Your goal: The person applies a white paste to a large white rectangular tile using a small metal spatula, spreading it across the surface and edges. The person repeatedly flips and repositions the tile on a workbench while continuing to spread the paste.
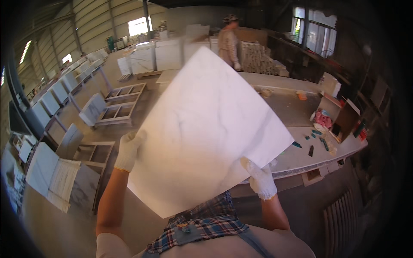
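Observation:
A large square white marble tile [206, 124] with faint grey veins is held up in front of my body, one corner pointing away from me. My left hand [130, 148], in a white work glove, grips its left edge, with the fingers partly hidden. On the near right edge, my right hand [259, 177], gloved too, has its thumb lying on the top face while its other fingers are out of sight underneath. The tile hides part of the workbench [297, 157] beyond it.
Scattered dark green pieces [310, 149] and an open box [340, 114] with a pink cloth lie on the bench's right. Marble tile stacks [64, 176] and wooden pallets [122, 105] stand to the left. A person [228, 41] stands behind the bench, near piled strips [258, 58].

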Available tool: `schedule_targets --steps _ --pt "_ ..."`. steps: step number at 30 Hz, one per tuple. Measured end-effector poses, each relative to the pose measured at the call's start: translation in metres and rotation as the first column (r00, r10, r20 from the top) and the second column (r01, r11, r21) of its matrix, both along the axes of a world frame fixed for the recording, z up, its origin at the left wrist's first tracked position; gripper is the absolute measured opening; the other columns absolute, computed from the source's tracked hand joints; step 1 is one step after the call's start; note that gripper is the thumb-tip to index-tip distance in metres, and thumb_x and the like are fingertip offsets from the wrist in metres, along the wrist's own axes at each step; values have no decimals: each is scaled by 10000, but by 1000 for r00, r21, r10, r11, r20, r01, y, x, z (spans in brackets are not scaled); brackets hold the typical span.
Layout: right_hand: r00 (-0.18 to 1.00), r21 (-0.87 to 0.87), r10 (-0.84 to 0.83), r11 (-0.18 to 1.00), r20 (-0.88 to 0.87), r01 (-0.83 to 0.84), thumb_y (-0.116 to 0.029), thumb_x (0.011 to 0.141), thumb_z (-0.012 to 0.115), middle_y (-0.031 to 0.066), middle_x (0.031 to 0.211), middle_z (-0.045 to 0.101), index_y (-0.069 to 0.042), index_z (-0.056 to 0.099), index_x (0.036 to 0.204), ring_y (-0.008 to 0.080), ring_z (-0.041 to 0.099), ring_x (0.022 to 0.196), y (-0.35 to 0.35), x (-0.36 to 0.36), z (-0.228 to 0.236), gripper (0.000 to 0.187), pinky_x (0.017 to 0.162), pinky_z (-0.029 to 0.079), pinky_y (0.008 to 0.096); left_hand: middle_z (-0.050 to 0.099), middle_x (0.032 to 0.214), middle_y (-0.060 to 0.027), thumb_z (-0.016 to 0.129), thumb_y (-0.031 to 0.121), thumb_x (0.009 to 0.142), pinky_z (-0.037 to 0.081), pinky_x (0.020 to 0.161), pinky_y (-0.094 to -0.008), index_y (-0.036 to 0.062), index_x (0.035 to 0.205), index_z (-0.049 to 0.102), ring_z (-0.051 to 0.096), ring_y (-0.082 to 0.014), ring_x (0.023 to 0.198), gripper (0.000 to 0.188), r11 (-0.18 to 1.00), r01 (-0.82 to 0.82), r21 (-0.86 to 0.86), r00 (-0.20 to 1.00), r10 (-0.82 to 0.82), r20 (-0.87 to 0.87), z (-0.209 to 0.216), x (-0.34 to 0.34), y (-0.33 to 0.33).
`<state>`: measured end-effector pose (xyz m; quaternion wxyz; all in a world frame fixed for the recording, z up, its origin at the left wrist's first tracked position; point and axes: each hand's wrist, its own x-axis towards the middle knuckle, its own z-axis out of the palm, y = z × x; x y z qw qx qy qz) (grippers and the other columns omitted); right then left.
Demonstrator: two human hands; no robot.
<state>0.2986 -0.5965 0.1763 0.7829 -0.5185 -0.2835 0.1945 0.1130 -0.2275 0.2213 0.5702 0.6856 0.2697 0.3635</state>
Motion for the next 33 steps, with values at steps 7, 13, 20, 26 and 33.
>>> schedule_targets --steps 7,13,20,26,33 --pt "978 -209 205 955 -43 -210 -155 1008 612 107 1210 646 45 556 1298 224 659 1092 25 -4 -90 358 825 604 374 661 812 7 708 268 946 472 601 -240 -5 934 689 579 -67 669 274 990 -137 -33 967 127 -219 -67 -49 5" --pt "834 -266 225 879 -503 -397 -153 1031 575 152 1225 624 71 525 1338 251 666 1066 30 -31 -131 384 847 633 396 638 755 -2 764 224 879 449 581 -256 -1 854 667 558 -70 672 246 993 -94 -73 979 79 -190 -123 -76 7" --pt "867 -471 453 730 -209 -495 -163 1022 589 140 1265 609 89 545 1277 236 660 1028 31 -35 -176 362 915 593 387 706 912 -86 808 252 843 526 694 -301 -61 1000 689 642 -159 774 370 988 -49 -150 982 20 -186 -185 -102 16" --pt "696 -340 462 637 -550 -692 -71 1011 576 196 1252 623 76 537 1279 260 654 1068 38 -29 -206 309 901 584 355 730 994 -174 823 358 815 559 825 -366 -60 1151 688 697 -265 918 553 982 -175 -67 916 137 -377 -241 -118 12" --pt "707 -457 370 567 -602 -685 -190 1056 534 233 1216 625 54 504 1307 344 662 1053 23 -20 -245 351 887 577 419 719 1107 -232 824 437 794 548 896 -369 -78 1229 651 706 -313 1045 696 990 -120 -68 827 62 -559 -228 -113 5"
